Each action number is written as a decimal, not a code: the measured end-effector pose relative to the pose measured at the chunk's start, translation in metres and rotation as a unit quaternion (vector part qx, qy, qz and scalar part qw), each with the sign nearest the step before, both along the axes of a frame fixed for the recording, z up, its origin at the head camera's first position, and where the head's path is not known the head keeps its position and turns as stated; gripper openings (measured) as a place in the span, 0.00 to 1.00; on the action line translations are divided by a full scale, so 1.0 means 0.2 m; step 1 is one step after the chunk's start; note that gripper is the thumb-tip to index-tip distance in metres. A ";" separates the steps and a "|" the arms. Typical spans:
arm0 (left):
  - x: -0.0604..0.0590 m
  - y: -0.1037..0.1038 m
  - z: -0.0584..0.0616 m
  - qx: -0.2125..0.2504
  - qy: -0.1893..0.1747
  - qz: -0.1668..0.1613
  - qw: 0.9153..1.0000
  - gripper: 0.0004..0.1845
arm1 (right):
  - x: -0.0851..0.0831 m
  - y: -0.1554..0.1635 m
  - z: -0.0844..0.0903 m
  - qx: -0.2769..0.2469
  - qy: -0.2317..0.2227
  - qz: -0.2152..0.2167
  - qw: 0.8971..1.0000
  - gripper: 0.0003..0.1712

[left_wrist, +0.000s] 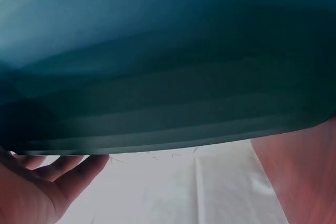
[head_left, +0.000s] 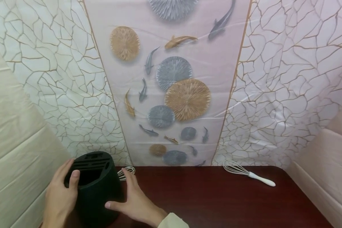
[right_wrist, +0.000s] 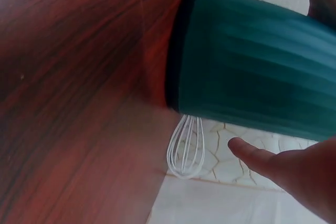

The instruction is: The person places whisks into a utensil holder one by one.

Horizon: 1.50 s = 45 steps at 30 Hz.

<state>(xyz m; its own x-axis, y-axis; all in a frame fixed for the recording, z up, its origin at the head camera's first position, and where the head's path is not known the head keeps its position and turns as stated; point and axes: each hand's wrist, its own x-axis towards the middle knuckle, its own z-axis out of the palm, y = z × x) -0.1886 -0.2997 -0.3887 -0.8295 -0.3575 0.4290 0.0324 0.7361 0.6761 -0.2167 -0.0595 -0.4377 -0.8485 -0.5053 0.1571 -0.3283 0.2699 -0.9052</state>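
Observation:
A dark green knife block, rounded with slots and a wide opening in its top, stands on the table at the left. My left hand holds its left side near the top, thumb at the rim by the opening. In the left wrist view its fingers reach past the block's edge. My right hand is spread at the block's right side, thumb in front. The right wrist view shows a gap between one finger and the green wall. Behind the block a white whisk shows only its wire loops.
Another whisk, with a white handle, lies at the back right of the dark red-brown table. Patterned cloth with fish and round leaves hangs behind the table's back edge. Pale padded panels flank both sides.

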 end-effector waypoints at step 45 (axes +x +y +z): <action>-0.03 -0.06 0.02 -0.002 -0.046 -0.051 0.998 0.33 | -0.07 -0.11 -0.03 -0.095 0.038 -0.017 0.995 0.62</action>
<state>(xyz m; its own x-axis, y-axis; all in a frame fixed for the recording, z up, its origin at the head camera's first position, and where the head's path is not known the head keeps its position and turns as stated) -0.1946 -0.3111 -0.3849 -0.8976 -0.2675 0.3504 0.0452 0.7349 0.6767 -0.2311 -0.0808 -0.4446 -0.8462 -0.4325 0.3112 -0.3917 0.1089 -0.9136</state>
